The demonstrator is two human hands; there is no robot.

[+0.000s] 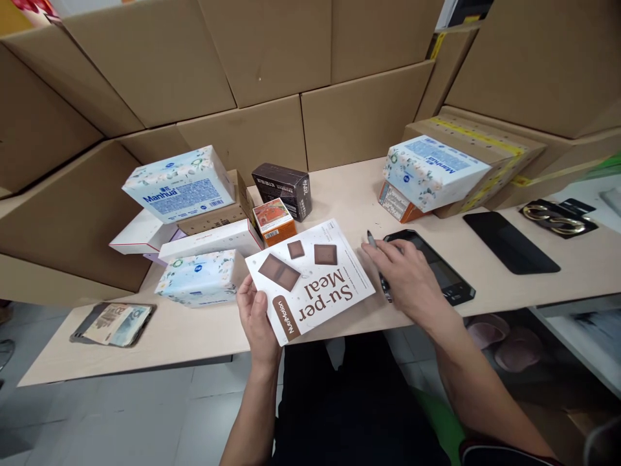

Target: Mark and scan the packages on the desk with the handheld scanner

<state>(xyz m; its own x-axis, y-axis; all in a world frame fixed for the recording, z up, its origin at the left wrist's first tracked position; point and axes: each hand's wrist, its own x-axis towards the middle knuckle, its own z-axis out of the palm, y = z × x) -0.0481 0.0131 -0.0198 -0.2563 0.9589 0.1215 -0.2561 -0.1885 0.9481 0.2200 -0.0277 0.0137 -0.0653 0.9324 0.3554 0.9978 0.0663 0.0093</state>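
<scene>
My left hand (pixel 257 323) grips the lower left edge of a flat white box (pixel 334 304) printed "Su-per Meal" with pictures of chocolate pieces. The box is tilted above the table's front edge, its print upside down to me. Curled over a dark pen (pixel 371 239), my right hand (pixel 405 275) is just right of the box; the pen's ends show past the fingers, and part of it is hidden. Beside and partly under that hand lies a black handheld device (pixel 444 268) with a screen.
Tissue packs (pixel 184 188) and several small boxes, among them an orange one (pixel 275 221) and a black one (pixel 284 188), stand at left. Another tissue pack (pixel 431 171) rests on boxes at right. Banknotes (pixel 116 323) lie front left. A black slab (pixel 509 243) lies right. Cardboard boxes (pixel 272 133) wall the back.
</scene>
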